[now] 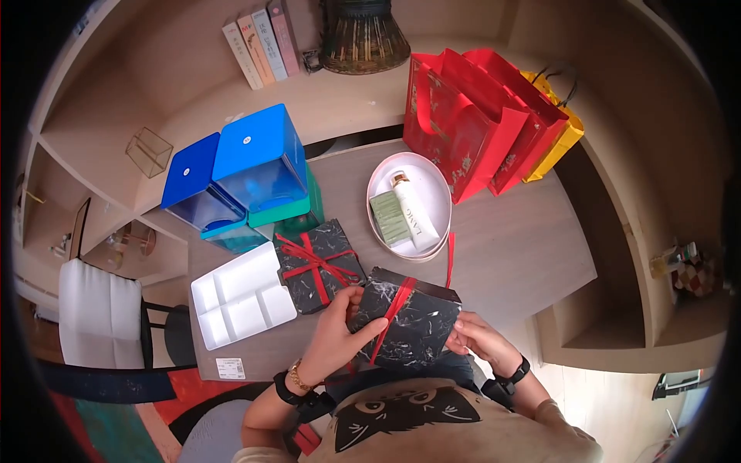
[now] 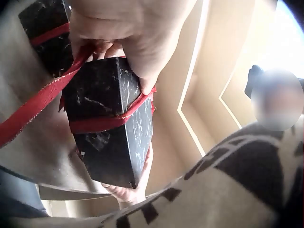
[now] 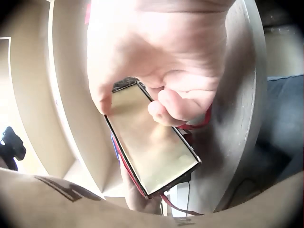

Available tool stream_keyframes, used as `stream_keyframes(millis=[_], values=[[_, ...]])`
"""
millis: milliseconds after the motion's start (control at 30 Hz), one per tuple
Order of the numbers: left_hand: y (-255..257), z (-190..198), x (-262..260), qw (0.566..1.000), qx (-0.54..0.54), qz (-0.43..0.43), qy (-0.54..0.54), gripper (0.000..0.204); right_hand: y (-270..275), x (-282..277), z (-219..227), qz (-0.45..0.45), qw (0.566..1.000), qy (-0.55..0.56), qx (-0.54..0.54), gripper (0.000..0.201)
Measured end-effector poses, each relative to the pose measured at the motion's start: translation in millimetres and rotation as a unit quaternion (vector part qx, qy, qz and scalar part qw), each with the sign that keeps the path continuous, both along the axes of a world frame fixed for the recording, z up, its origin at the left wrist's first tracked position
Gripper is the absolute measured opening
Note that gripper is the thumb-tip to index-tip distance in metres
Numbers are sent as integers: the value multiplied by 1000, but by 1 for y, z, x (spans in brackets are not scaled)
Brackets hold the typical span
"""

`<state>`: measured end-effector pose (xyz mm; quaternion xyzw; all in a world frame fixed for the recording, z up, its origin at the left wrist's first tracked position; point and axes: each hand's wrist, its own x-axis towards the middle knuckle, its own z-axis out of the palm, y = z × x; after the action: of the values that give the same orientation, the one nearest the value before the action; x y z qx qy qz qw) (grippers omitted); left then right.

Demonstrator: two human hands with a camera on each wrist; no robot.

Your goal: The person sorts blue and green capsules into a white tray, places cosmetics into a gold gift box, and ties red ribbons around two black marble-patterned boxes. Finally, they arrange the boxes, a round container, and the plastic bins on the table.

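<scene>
A black marble-patterned gift box [image 1: 421,320] is held tilted above the table's near edge, in front of the person's body. A red ribbon [image 1: 394,312] wraps around it, and a loose end of the ribbon [image 2: 33,114] trails off in the left wrist view. My left hand [image 1: 337,328] grips the box's left side, thumb over the ribbon. At the opposite end, my right hand [image 1: 486,341] pinches the edge between thumb and fingers. That end has a pale panel [image 3: 147,137] inside a dark border. Just beyond the left hand lies a second black gift box [image 1: 337,292], tied with red ribbon.
A white compartment tray [image 1: 239,297] lies on the left. Behind it stand blue boxes [image 1: 258,158] on green ones [image 1: 297,208]. A round box [image 1: 372,189] holds a white tube [image 1: 417,220] and green box [image 1: 390,217]. Red bags [image 1: 463,127] and a yellow bag [image 1: 570,143] stand back right.
</scene>
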<state>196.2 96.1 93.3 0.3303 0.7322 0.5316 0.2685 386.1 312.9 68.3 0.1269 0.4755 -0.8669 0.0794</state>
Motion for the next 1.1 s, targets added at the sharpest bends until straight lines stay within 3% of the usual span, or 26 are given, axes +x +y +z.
stream_keyframes(millis=[100,200,300,367,400,467,500,600,633,733,767,867,1000,1100], values=[[-1,-1,9,999,-14,13,-34,63,0,-4,4,14,997,-2,78,47],[-5,8,11,990,-125,-19,64,64,-6,-9,6,19,988,-48,145,49],[-12,-3,7,980,-179,-69,54,69,-5,-15,8,3,977,-100,189,45],[-15,-5,3,987,-148,-64,-29,71,8,-14,-8,14,968,-130,213,41],[-17,-5,-1,987,-132,-61,-69,73,5,-16,-5,-14,975,-81,205,39],[-22,-6,-7,987,-133,-75,-47,76,-2,-18,4,-68,980,16,186,34],[-23,-6,-9,987,-133,-82,-38,77,4,-16,8,-26,951,8,308,38],[-27,-9,-6,987,-56,-145,50,81,6,-13,37,-8,842,141,521,45],[-30,-6,-4,981,-108,-156,-28,77,4,-14,38,-23,810,192,553,54],[-34,-2,17,982,-122,-61,133,70,1,-8,47,-2,742,250,622,62],[-39,-9,25,950,-118,-9,287,39,1,-5,50,17,683,261,682,64],[-52,-16,23,903,-88,-33,419,18,-1,1,40,4,572,318,756,59],[-49,-16,22,898,-16,-21,440,20,2,3,31,-6,615,322,720,63],[-48,-17,19,901,4,-21,433,24,0,0,31,-30,683,277,675,63]])
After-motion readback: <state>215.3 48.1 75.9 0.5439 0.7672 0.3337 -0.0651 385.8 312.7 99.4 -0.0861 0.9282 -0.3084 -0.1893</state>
